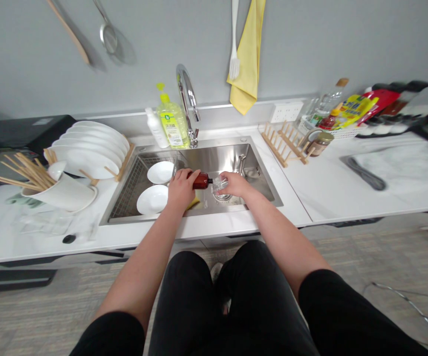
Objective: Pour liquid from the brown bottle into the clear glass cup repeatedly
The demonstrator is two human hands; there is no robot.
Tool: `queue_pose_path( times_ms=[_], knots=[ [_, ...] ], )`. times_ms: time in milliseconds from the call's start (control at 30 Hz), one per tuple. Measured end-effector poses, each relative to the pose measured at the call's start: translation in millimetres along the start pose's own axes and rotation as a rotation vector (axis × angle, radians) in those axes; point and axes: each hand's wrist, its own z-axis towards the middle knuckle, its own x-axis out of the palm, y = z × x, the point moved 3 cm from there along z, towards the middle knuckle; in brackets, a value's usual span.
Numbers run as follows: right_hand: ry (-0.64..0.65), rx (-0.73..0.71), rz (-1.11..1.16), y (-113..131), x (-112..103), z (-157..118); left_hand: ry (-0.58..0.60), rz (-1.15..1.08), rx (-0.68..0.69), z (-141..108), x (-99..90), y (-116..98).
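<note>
Over the sink (214, 210), my left hand (182, 189) is closed around a reddish-brown bottle (201, 181). The bottle is tipped on its side, its dark narrow neck pointing right. My right hand (235, 184) grips a small clear glass (219, 184), whose mouth is turned toward the bottle's neck. Whether any liquid runs between them is too small to tell. Below the left hand, part of something yellow (193, 203) shows in the basin. Two white bowls (153, 200) stand in a wire rack just left of that hand.
Behind the sink rise a chrome faucet (186, 94), a yellow-green soap bottle (172, 123) and a white bottle (157, 129). White plates (87, 146) and a chopstick holder (67, 193) stand on the left. To the right are a wooden rack (286, 143), a jar (320, 144) and a grey cloth (410, 165).
</note>
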Motion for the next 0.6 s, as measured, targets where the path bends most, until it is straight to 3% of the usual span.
queue_pose_path(
  times_ms=[600],
  knots=[
    [-0.004, -0.003, 0.033, 3.8, -3.6, -0.9, -0.002, -0.012, -0.004, 0.5, 1.6, 1.1]
  ],
)
